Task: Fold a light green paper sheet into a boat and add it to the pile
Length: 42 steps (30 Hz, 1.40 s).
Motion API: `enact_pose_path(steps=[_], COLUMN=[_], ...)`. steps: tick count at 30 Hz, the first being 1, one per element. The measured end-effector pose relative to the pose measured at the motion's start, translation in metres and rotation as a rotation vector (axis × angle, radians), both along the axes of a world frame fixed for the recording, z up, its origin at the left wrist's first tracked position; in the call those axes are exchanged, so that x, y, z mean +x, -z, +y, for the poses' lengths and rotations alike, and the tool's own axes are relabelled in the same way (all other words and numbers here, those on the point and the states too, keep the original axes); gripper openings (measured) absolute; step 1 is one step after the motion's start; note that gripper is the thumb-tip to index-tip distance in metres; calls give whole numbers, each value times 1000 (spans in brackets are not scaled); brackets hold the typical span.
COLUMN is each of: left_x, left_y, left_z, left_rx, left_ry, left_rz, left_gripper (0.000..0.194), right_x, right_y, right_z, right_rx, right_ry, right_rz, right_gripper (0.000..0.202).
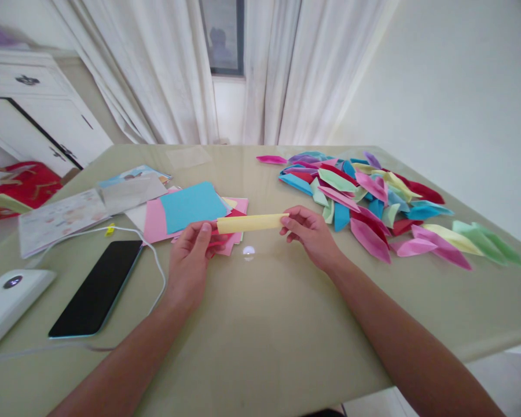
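A pale yellow strip of folded paper (252, 223) is stretched level between my two hands, a little above the table. My left hand (192, 255) pinches its left end, thumb on top. At the other end, the thumb and fingers of my right hand (305, 233) grip the paper. Behind my left hand lies a loose stack of coloured paper sheets, with a blue sheet (193, 207) on top and a pink sheet (155, 223) under it. To the right, beyond my right hand, spreads a heap of folded paper pieces (338, 180) in pink, red, blue, green and yellow.
On the left of the table (260, 347) lie a black-screened phone (98, 288), a white power bank (15, 301) and a white cable (158, 266). Printed booklets (63, 220) lie behind them. White curtains (165, 69) hang past the far edge; a white cabinet (39, 104) stands at left.
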State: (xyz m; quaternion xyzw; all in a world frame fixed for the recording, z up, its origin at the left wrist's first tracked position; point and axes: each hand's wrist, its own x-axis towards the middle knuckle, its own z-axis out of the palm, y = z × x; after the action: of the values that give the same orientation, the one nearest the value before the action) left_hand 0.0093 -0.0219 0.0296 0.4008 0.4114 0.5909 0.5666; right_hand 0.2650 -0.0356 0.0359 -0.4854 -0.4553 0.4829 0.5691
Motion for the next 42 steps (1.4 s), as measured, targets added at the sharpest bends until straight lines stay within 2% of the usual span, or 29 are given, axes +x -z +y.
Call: enact_pose_path(steps=[14,20,25,32,38,42], left_x=[2,-1,-3,-2,-2,-2], left_y=[-1,4,5,-3,-2,4], left_z=[1,1,-1,-7,-6,-3], left_rx=[-13,36,78,146,127,219], left_ry=[1,51,89,203,216,243], left_rz=[-77,31,175,214,305,403], left_gripper=[32,24,36,47,38,27], right_x=[-4,-5,-4,-3,-4,-4], right_y=[-3,-6,-2,-1,-6,-7], right_z=[-3,-3,-1,-1,-3,-3], right_rx=[-29,-77,-119,-120,-142,-156], right_ry=[-37,-20,35,60,5,15], right_rz=[60,96,104,66,87,124], right_gripper=[29,27,31,36,46,44])
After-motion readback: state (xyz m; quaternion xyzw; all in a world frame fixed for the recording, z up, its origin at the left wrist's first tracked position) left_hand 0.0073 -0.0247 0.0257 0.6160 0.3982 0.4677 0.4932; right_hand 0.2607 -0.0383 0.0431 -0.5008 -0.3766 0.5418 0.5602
